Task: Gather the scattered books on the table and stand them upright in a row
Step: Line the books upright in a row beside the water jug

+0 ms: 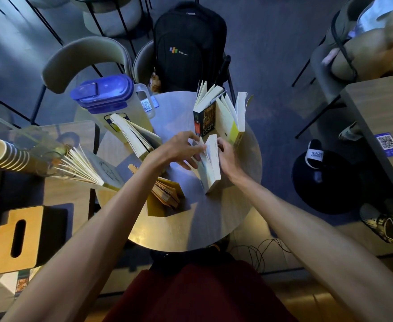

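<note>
Centrally, both hands [200,152] gripping upright book [210,163], table [214,217] edge near

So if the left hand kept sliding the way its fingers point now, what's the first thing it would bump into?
The left hand points right, at the white book standing between both hands; its fingertips already seem to touch the fanned pages. Beyond it is the right hand.

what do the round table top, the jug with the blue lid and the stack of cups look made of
Round table top: wood-look surface, faint grain, soft sheen; could be laminate.
Clear jug with the blue lid: plastic, see-through body, glossy moulded lid.
Stack of pale cups: probably paper, matte with rolled rims.
</note>
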